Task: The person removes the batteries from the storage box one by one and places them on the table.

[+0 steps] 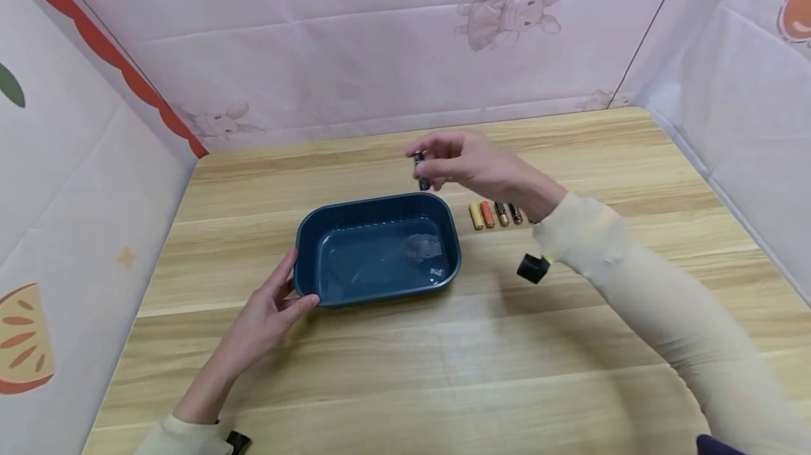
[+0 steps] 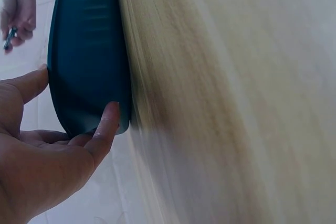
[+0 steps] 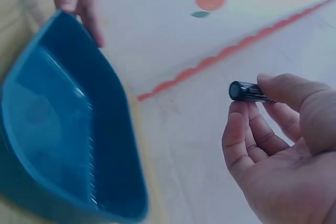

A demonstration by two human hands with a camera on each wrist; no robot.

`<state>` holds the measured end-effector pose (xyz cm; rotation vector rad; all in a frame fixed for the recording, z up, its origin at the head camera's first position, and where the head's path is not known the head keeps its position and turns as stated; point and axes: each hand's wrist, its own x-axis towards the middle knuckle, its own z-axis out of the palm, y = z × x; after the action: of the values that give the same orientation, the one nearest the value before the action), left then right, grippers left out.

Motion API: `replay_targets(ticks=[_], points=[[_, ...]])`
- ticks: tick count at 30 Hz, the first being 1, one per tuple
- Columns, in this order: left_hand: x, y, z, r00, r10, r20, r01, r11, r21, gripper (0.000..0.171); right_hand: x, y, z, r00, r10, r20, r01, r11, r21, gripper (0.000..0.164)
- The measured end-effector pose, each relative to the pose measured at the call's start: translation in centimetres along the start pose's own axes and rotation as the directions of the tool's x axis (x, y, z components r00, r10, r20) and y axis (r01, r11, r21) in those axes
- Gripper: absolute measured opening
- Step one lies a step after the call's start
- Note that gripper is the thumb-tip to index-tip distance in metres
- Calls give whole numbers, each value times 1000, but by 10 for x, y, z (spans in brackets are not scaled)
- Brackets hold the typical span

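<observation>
A dark blue rectangular plastic tub [image 1: 364,254] sits on the wooden table, with nothing lying in it. My left hand [image 1: 269,307] holds its near left corner, the thumb at the rim and the fingers around the end wall [image 2: 86,93]. Above the tub's far right corner, my right hand [image 1: 465,159] pinches a black battery [image 3: 249,92] between thumb and fingers, clear of the tub. To the right of the tub lies a row of small batteries: a yellow battery [image 1: 476,216], an orange battery [image 1: 487,214] and dark ones [image 1: 502,213], partly hidden by the right wrist.
The light wood table [image 1: 443,370] ends at a pink wall sheet [image 1: 355,67] behind it and white sheets at both sides. A small black block [image 1: 533,268] is fixed at the right wrist, and another black piece [image 1: 238,442] at the left wrist.
</observation>
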<state>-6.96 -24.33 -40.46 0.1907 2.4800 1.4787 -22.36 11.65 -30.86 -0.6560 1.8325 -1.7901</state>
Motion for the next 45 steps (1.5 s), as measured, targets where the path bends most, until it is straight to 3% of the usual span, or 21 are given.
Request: replay_targets(ticks=[7,14,20,24,30,33,36,40,45], points=[[-1,1,-1,1000,-7,0,7,1000,9,86,-35,-15,-40,994,-82,-71,93,981,171,17],[0,2,-1,1000,-6,0,6,1000,14,86,-71,-19,-76,970,-176,-170,222,926,305,17],[0,2,-1,1000,-13,3,13,1000,28,87,-101,-9,-106,938,-222,-266,319,856,408,25],[-1,2,-2,1000,-18,2,18,999,35,87,-120,4,-123,933,-200,-301,327,820,470,22],[0,2,-3,1000,-16,-1,16,999,48,87,-142,34,-140,912,-116,-394,318,807,498,22],[1,2,-3,1000,-14,1,14,999,48,87,-150,52,-144,880,-39,-473,305,810,501,22],[1,2,-3,1000,-15,5,15,999,42,87,-154,69,-144,832,68,-551,265,824,502,21],[1,2,-2,1000,-21,7,21,999,38,87,-157,86,-142,762,194,-618,166,864,476,17],[0,2,-2,1000,-20,8,19,999,35,88,-158,101,-136,686,274,-674,40,911,410,14]])
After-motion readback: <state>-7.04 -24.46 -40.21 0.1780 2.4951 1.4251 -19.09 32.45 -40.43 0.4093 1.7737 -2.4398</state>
